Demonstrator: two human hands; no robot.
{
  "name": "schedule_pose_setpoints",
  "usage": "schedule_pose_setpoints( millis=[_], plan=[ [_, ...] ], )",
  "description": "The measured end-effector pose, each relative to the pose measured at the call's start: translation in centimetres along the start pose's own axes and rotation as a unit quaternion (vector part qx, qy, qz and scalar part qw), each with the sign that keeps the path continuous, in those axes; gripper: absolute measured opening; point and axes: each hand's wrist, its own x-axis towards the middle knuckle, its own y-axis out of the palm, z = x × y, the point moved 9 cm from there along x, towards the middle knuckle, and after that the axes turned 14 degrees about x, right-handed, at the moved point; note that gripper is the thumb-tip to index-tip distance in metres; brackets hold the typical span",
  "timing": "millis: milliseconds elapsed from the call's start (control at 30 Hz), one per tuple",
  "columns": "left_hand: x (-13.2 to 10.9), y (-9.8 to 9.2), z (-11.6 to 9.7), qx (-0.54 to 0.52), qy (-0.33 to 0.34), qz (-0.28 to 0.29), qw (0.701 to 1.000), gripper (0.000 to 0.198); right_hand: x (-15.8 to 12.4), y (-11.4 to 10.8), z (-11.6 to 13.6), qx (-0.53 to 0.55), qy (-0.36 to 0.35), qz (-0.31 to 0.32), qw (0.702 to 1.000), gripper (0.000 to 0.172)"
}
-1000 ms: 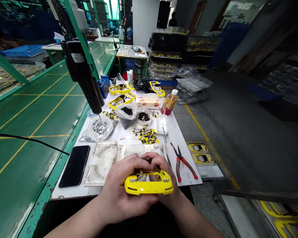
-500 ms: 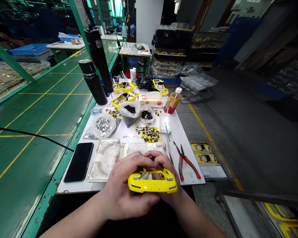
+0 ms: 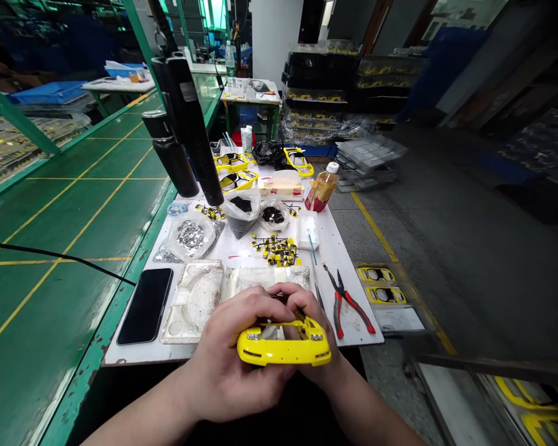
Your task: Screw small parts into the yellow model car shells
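Observation:
Between my two hands is a yellow toy car body shell (image 3: 283, 350), its front end with two small headlights turned toward me. My left hand (image 3: 235, 359) wraps round its left side, the thumb underneath and fingers over the top. My right hand (image 3: 314, 313) grips the right side and far end; some of its fingers are hidden behind the shell. Just beyond the hands lie worn white foam trays (image 3: 198, 300). To the right rest red-handled pliers (image 3: 346, 303) with open jaws, and tweezers (image 3: 318, 294) beside them.
On the white table (image 3: 339, 248) are a phone (image 3: 146, 306), a bag of silvery pieces (image 3: 190, 235), bags of black parts (image 3: 242, 210), yellow-black small parts (image 3: 279, 249) and a drink bottle (image 3: 323, 186). A black device (image 3: 188, 118) hangs near a black flask (image 3: 172, 155). Left runs a green conveyor (image 3: 74, 229).
The hanging black device has swung right and lower in view. My left thumb has shifted further under the shell, which is tilted slightly differently. Both hands keep their hold.

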Motion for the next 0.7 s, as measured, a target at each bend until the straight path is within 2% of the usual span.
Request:
schedule_pose_setpoints(
  millis=[333,567,700],
  plan=[
    [-0.3,0.0,0.6,0.018,0.006,-0.006,1.0,0.048,-0.4,0.0,-0.8,0.018,0.01,0.011,1.0,0.019],
    [-0.5,-0.2,0.9,-0.002,0.029,-0.014,0.999,0.061,-0.7,-0.3,-0.8,-0.005,0.007,0.001,1.0,0.02],
    [-0.6,-0.2,1.0,-0.023,0.033,-0.017,0.999,0.062,-0.7,-0.1,-0.8,0.0,0.003,0.007,1.0,0.019]
  ],
)
